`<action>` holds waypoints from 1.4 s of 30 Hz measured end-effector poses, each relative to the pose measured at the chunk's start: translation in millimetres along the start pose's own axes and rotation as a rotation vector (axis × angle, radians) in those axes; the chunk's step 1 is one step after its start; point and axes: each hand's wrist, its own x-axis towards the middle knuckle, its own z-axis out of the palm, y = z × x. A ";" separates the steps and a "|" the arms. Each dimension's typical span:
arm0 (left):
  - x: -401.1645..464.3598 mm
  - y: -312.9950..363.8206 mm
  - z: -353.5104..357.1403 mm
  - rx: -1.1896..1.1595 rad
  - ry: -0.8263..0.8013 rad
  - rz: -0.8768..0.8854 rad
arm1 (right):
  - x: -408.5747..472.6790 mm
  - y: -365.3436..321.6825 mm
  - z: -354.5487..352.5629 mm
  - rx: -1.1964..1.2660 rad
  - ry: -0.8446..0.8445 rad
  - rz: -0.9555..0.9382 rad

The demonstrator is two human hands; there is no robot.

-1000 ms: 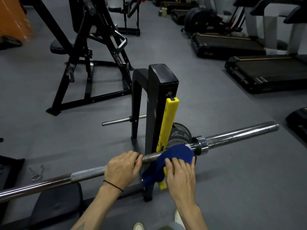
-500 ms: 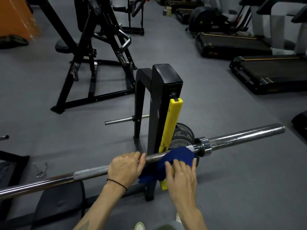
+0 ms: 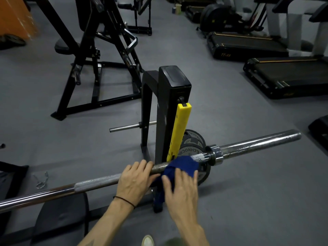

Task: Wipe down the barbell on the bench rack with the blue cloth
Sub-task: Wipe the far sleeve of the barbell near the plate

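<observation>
Left hand fingers curl over knurled steel barbell; right hand presses soft blue cloth.

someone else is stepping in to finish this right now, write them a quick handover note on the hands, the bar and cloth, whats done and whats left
Left hand: curled over the barbell just left of the upright, steadying it.
Right hand: fingers pressing the blue cloth onto the shaft, right beside the left hand.
Barbell lies across the bench rack, by the yellow guard; a weight plate stands behind the bar.
Done: cannot tell how much has been wiped; the cloth sits on the knurled part between the rack and the collar.
Left, as far as can be judged: the sleeve beyond the collar and the long shaft stretch to the left.
</observation>
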 end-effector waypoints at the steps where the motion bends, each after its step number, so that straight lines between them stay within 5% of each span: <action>1: 2.5 -2.2 -0.5 0.014 -0.016 0.035 | -6.4 -12.2 5.6 0.018 -0.001 -0.082; 4: 7.6 -6.9 -5.9 -0.007 -0.070 0.099 | -10.4 -18.3 5.1 0.067 -0.029 -0.251; 13: 39.6 -2.4 -35.0 -0.027 -0.400 -0.138 | 22.7 26.0 -3.9 0.096 0.076 0.000; 21: 25.0 2.1 -20.4 -0.057 -0.035 -0.221 | 8.6 22.9 -8.7 0.183 0.097 -0.127; 32: 17.8 3.5 -12.7 -0.135 0.022 -0.224 | 14.5 14.3 -102.7 0.438 0.386 -0.177; 42: 17.7 15.2 -13.9 -0.169 0.041 -0.254 | 27.7 34.3 -195.5 0.386 0.615 -0.251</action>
